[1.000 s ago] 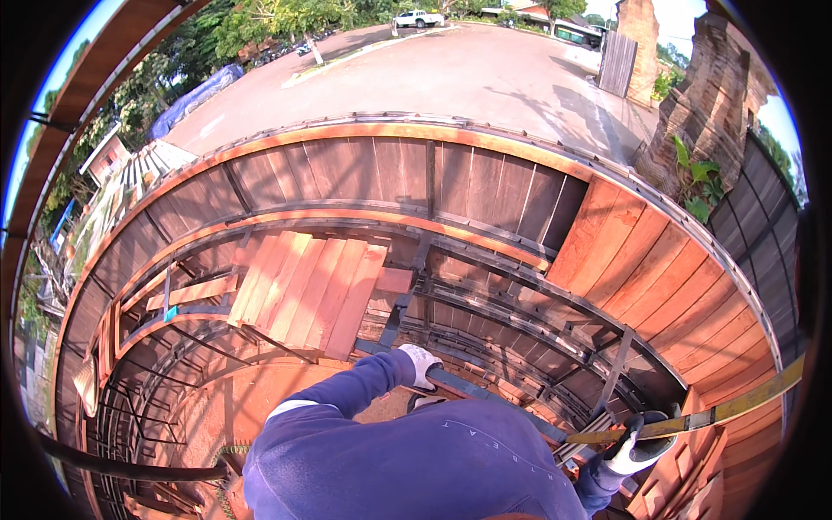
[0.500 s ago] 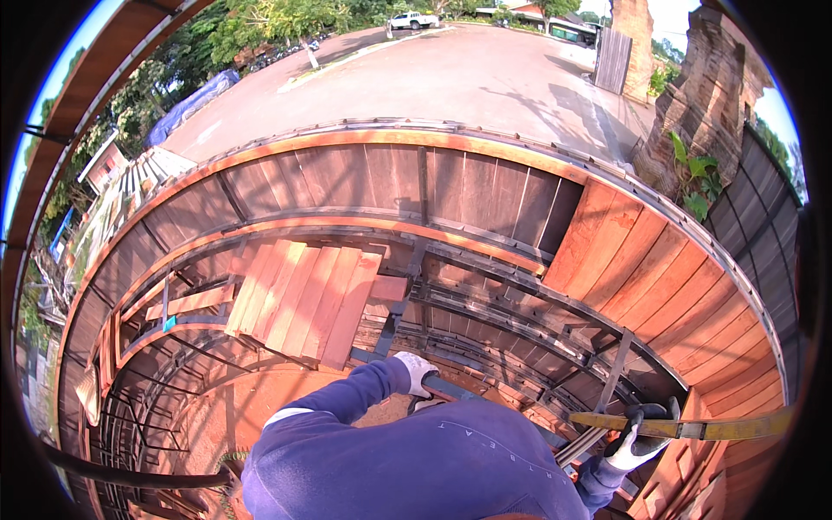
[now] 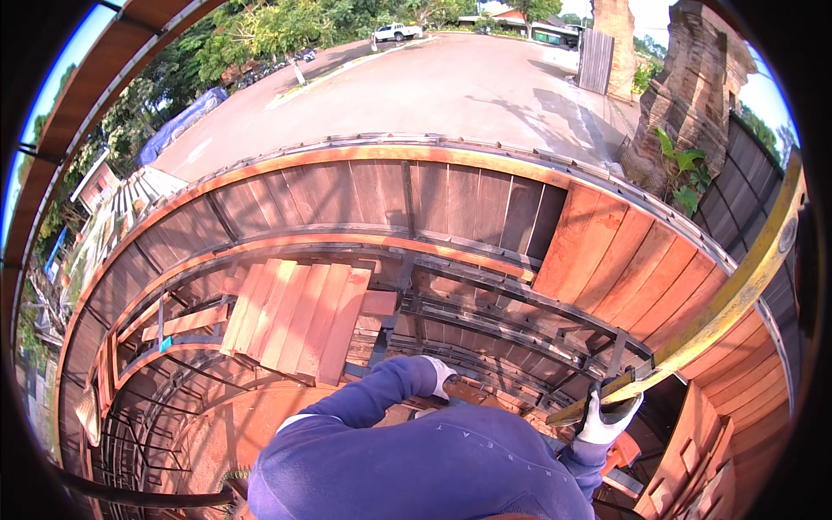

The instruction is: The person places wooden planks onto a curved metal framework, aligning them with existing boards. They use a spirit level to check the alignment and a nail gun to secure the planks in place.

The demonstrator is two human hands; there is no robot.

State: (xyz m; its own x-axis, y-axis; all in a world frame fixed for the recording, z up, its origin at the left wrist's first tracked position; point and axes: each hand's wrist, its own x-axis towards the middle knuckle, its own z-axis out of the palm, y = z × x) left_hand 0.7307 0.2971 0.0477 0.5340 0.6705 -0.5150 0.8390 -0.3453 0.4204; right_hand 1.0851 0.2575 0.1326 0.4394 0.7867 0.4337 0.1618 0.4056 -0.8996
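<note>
My right hand (image 3: pixel 604 419), in a white glove with a dark palm, grips a long yellow spirit level (image 3: pixel 724 316). The level slants up to the right, with a round vial near its far end. Farther left, my left hand (image 3: pixel 442 376), gloved in white, is at a dark metal beam (image 3: pixel 468 392) of the frame. Its fingers curl down over the beam and are partly hidden. My purple sleeves and torso cover the lower middle of the picture.
A curved wall of wooden boards (image 3: pixel 347 191) runs across, with newer reddish boards (image 3: pixel 607 251) at right. Loose planks (image 3: pixel 299 321) lie on the frame at left. Metal bars (image 3: pixel 130 433) and ground lie below. Beyond stand a paved yard (image 3: pixel 381 95) and a rock-like column (image 3: pixel 685 104).
The spirit level has swung from nearly level to a steep slant, its far end raised. My right hand has turned and shifted left with it. My left hand stays near the beam.
</note>
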